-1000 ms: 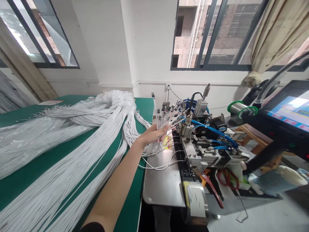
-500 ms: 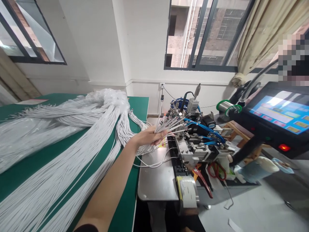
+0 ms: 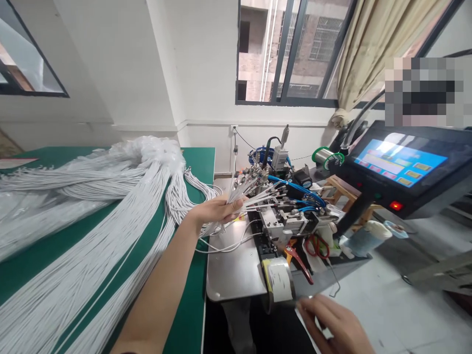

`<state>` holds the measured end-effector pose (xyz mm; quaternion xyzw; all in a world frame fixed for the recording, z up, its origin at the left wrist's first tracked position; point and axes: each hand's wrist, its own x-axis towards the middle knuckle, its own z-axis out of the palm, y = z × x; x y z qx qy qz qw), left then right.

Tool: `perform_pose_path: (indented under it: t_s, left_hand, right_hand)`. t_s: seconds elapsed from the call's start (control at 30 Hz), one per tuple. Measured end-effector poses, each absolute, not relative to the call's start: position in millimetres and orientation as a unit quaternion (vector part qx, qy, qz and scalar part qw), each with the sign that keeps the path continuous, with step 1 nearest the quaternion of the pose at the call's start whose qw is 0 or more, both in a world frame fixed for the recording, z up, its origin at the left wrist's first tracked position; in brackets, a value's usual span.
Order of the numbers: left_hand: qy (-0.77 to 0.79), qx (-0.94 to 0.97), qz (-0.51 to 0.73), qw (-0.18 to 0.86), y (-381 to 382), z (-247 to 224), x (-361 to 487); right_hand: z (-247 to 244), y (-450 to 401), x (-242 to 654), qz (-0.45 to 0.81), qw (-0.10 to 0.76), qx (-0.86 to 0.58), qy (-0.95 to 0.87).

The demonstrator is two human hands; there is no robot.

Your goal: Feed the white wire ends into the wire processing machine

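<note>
Above the metal plate [image 3: 236,270], the left hand [image 3: 217,210] grips white cables [image 3: 234,195], ideally without crushing, while the right hand [image 3: 342,322] curls, contents unclear.

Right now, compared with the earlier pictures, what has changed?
The right hand has come up into view at lower right, and the camera has turned right. The left hand still grips the white cables beside the machine, which hasn't moved.
</note>
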<state>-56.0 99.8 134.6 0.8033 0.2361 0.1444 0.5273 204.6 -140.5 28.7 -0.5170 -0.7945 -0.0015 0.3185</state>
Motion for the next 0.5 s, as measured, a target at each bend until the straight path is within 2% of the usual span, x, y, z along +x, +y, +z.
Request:
perform_pose_path:
  t_s: [0.37, 0.5]
  left_hand:
    - [0.207, 0.812, 0.119, 0.533, 98, 136, -60]
    - [0.162, 0.827, 0.099, 0.529, 97, 137, -60]
  right_hand:
    - [146, -77, 188, -0.162, 0.439, -0.476, -0.745]
    - [170, -40, 176, -0.170, 0.443, -0.520, -0.711]
